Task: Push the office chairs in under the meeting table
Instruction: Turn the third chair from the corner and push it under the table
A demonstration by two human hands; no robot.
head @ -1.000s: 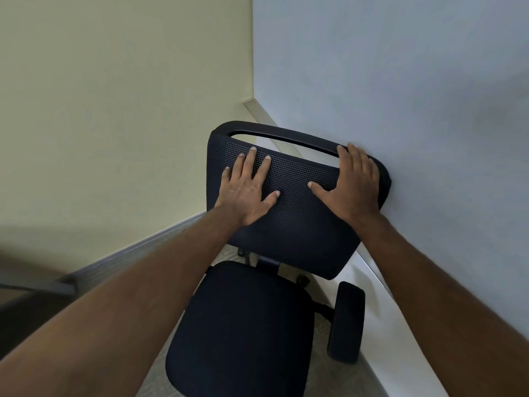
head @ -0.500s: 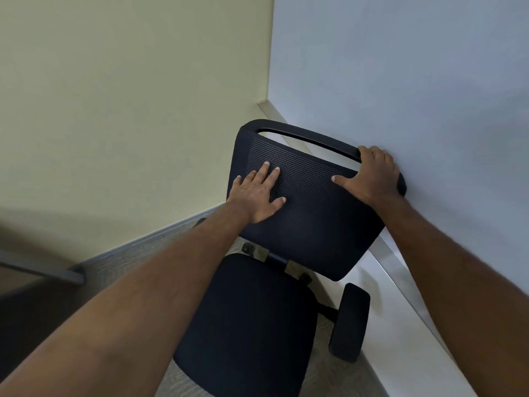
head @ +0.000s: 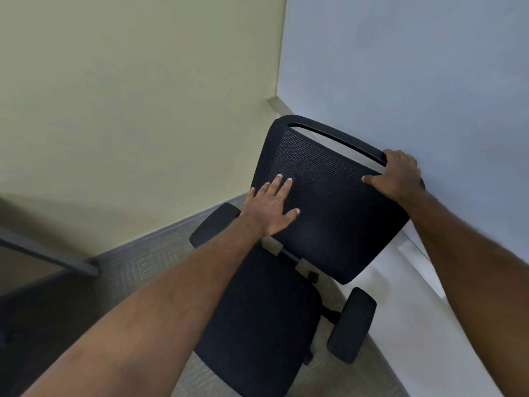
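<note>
A black office chair (head: 329, 213) with a mesh backrest stands in the room's corner, its seat (head: 257, 325) toward me. My left hand (head: 272, 207) lies flat with straight fingers on the lower left of the backrest. My right hand (head: 396, 176) grips the backrest's top right corner, fingers curled over the top bar and thumb on the mesh. Two black armrests show: the left armrest (head: 214, 224) and the right armrest (head: 352, 325).
A yellow wall (head: 128, 96) is to the left and a pale blue wall (head: 415, 67) to the right, close behind the chair. A white baseboard ledge (head: 400, 296) runs along the right. A grey metal table leg (head: 86, 266) stands at left on the grey carpet (head: 143, 253).
The chair has turned, its backrest swinging right toward the blue wall. My left hand slid down to the backrest's lower left; my right hand curled over the top corner. The left armrest came into view.
</note>
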